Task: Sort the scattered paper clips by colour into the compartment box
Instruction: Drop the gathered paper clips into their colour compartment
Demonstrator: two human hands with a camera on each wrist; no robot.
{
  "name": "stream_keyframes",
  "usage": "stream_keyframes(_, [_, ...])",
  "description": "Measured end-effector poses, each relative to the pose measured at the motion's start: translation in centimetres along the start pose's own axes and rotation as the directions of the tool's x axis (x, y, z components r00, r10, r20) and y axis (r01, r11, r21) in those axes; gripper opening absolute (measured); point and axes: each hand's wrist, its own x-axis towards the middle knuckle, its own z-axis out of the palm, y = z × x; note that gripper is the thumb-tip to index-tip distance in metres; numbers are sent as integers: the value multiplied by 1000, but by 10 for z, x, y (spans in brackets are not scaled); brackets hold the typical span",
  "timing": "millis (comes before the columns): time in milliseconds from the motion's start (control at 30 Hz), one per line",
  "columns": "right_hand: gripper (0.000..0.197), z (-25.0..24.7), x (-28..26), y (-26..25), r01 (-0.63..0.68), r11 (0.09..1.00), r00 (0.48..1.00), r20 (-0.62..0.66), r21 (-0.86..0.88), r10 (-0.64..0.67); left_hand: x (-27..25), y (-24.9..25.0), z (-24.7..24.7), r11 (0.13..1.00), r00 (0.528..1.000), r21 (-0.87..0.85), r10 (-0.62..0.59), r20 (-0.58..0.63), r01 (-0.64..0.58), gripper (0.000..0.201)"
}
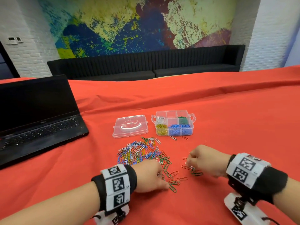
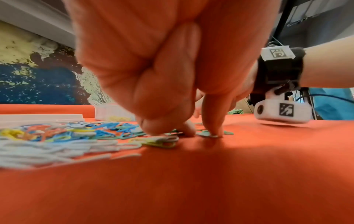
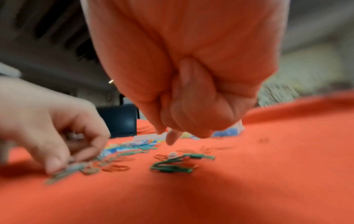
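A mixed pile of coloured paper clips [image 1: 138, 153] lies on the red cloth before the clear compartment box [image 1: 171, 115]. The box holds white, green, yellow and blue clips in separate sections. My left hand [image 1: 164, 181] is at the pile's near right edge, fingers curled down. Its thumb and fingertips [image 2: 184, 131] pinch at green clips [image 2: 207, 134] lying on the cloth. My right hand [image 1: 189, 161] hovers over scattered red clips, fingers curled [image 3: 170, 141]; no clip shows between them. A small bunch of green clips [image 3: 172, 166] lies just below it.
The box's clear lid [image 1: 130, 128] lies left of the box. An open black laptop [image 1: 37, 120] sits at the far left. Two loose clips [image 1: 173, 138] lie by the box's front wall. Bare red cloth stretches to the right and toward me.
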Motion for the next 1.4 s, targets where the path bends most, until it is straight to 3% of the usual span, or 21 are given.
stream_keyframes(67, [26,2,11,0,20,976,998,-46,-215,-30,1,2,2,999,1000,28,18,-15,-18,28])
stream_keyframes(233, [18,7,25,-3,-15,884,996,-83,-467,-28,2,-8,-6,998,999,38,55,-3,-54,22])
stream_keyframes(300, [9,7,27,-3,-12,882,998,-64,-472,-21,-1,-17,-14,996,999,-76,39,2,-39,22])
stream_keyframes(333, [9,6,27,-2,-18,889,998,-60,-457,-11,-4,-21,-18,970,1000,-244,13,22,-7,20])
stream_keyframes(367, [12,5,28,-1,-26,897,998,-58,-440,1,-7,-28,-23,881,997,-471,-24,70,54,20])
stream_keyframes(433, [20,4,29,2,-28,910,998,-56,-413,6,-11,-43,-33,543,985,-825,-32,167,157,22])
stream_keyframes(533, [23,0,25,3,24,912,999,-27,-409,-38,-16,-62,-43,112,981,-980,77,176,167,14])
stream_keyframes(600, [19,-4,18,1,54,915,998,9,-401,-55,-19,-69,-45,-15,984,-989,98,146,149,15])
stream_keyframes(633, [19,-5,16,0,59,913,998,15,-405,-58,-20,-70,-43,-14,986,-988,78,150,151,19])
stream_keyframes(700, [19,-4,13,-2,65,891,998,24,-449,-60,-20,-73,-35,181,990,-973,-6,144,143,29])
stream_keyframes(767, [16,-3,13,-1,44,880,999,12,-473,-43,-21,-75,-28,626,997,-777,-40,61,73,37])
stream_keyframes(800, [17,-3,13,0,41,885,999,14,-463,-39,-23,-76,-26,846,1000,-533,-4,17,13,36])
stream_keyframes(833, [19,-4,12,0,45,898,999,24,-437,-38,-25,-76,-25,964,999,-261,54,2,-52,31])
stream_keyframes(900, [22,-7,10,-3,36,969,998,67,-245,-20,-30,-75,-24,992,992,27,122,31,-122,16])
stream_keyframes(967, [24,-10,9,-9,-90,960,985,168,266,46,-35,-72,-20,987,990,96,124,64,-130,8])
stream_keyframes(1033, [19,-12,10,-16,-277,669,941,337,690,43,-36,-71,-15,977,991,169,119,65,-129,13])
stream_keyframes(1067, [15,-14,10,-20,-332,539,920,392,774,3,-35,-71,-12,971,992,203,115,55,-124,13])
stream_keyframes(1133, [11,-15,11,-26,-364,404,900,428,839,-79,-34,-71,-12,962,992,244,122,36,-127,10])
stream_keyframes(1233, [16,-11,11,-34,-364,355,897,426,861,-117,-34,-77,-14,976,990,168,135,30,-138,10])
stream_keyframes(1333, [18,-1,13,-46,-333,472,902,422,816,-94,-35,-87,-22,970,995,-219,96,-37,-102,10])
stream_keyframes(1400, [15,10,15,-57,-262,647,924,380,716,-47,-38,-93,-29,786,1000,-619,-17,-23,-1,14])
